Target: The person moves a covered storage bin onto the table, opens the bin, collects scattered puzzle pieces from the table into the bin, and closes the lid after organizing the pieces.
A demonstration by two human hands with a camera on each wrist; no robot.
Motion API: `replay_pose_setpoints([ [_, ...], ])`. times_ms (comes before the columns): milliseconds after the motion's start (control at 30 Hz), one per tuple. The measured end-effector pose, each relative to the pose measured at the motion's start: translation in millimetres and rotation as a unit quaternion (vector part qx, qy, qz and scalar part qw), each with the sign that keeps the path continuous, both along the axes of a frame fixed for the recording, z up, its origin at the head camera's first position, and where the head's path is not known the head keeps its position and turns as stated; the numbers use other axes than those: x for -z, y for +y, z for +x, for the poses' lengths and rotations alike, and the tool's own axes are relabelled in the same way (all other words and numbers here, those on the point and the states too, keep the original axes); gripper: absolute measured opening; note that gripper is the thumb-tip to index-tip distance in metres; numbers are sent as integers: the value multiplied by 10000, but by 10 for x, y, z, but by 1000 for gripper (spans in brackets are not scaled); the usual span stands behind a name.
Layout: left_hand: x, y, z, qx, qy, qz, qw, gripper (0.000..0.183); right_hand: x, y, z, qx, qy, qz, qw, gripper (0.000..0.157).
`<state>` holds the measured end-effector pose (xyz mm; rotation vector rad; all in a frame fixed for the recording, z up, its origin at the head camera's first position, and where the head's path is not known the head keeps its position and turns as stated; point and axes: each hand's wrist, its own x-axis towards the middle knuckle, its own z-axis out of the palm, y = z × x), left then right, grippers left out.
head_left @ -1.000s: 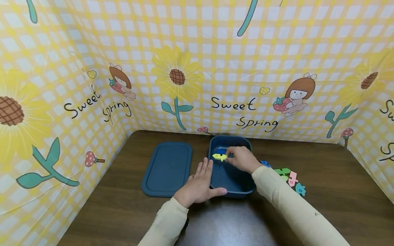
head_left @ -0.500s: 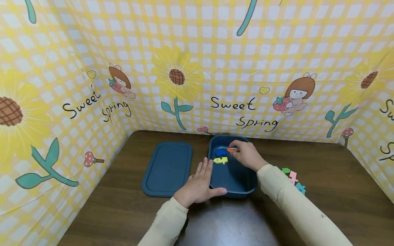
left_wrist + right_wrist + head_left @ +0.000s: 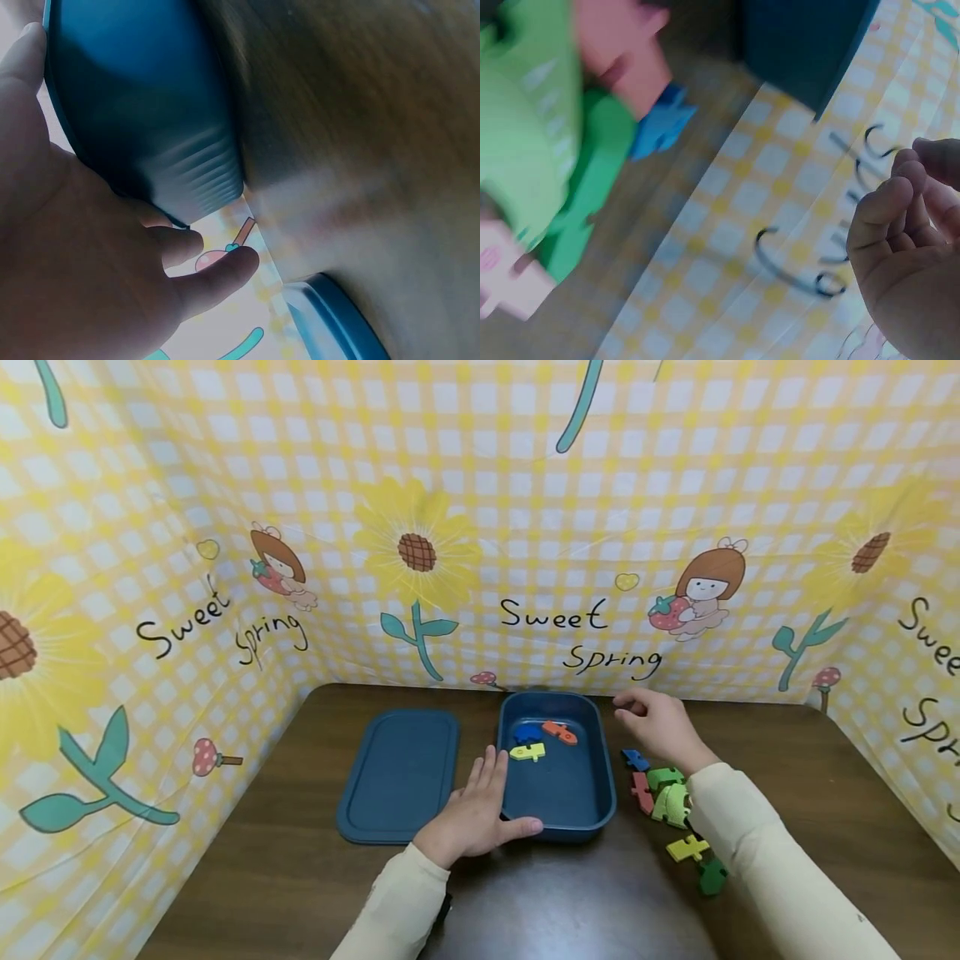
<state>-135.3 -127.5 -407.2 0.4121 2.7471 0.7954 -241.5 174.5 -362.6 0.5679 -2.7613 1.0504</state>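
Note:
In the head view a deep blue box holds three foam puzzle pieces: an orange piece, a yellow piece and a dark blue piece. My left hand lies along the box's left side, fingers straight and thumb spread by the front corner. My right hand is in the air right of the box, fingers loosely bent and holding nothing. Beneath it lie more pieces: a blue one, a red one, and a light green one. A pink piece shows in the right wrist view.
The flat blue lid lies on the brown table, left of the box. Nearer the front right are a yellow piece and a dark green piece. A yellow checked cloth stands behind the table.
My right hand lets go of the yellow piece, then the orange piece inside the box, and moves out to the right. My left hand stays at the box's side. The head view shifts slightly.

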Motion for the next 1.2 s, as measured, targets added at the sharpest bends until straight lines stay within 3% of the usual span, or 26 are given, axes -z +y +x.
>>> replay_pose_setpoints([
  [233,5,-14,0,-1,-25,-18,10000,110,102,332,73,77,-437,206,9988,20],
  [500,35,-33,-20,-18,31,-62,10000,110,325,494,49,219,-812,285,9960,19],
  [833,22,-29,-12,2,62,41,10000,110,550,480,-37,45,-851,950,9918,14],
  [1200,3,5,-8,27,60,15,10000,109,528,389,-68,-31,-1044,1506,9831,11],
])
